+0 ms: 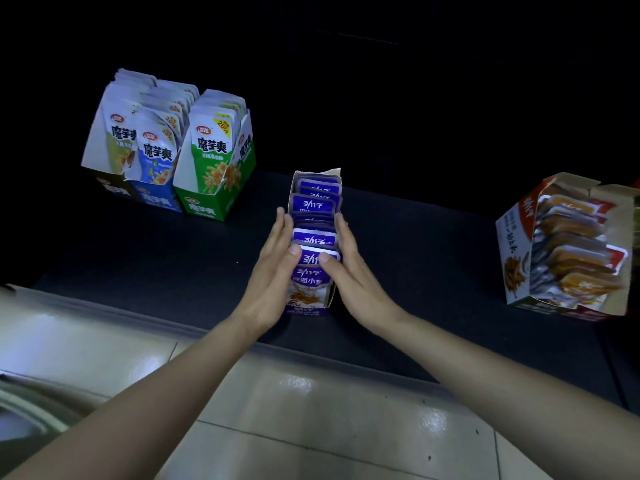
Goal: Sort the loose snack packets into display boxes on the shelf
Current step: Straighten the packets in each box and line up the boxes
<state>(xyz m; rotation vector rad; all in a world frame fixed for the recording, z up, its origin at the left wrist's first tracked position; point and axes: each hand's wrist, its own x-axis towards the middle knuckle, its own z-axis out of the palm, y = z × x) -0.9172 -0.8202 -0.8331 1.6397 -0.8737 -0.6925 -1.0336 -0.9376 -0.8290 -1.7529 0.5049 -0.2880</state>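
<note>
A narrow purple display box (pixel 329 296) stands in the middle of the dark shelf (pixel 156 258), filled front to back with several purple snack packets (pixel 313 202). My left hand (pixel 273 268) lies flat against the box's left side, fingers straight, thumb resting on the front packet. My right hand (pixel 349 268) presses the right side the same way, its thumb also touching the front packet. The packets stand upright in a row between my palms.
At the back left stand three display boxes: a black one (pixel 110 188), a blue one (pixel 159 199) and a green one (pixel 211 199), all full of packets. A red and white box (pixel 516 254) of orange packets sits at the right. Tiled floor (pixel 311 410) lies below the shelf edge.
</note>
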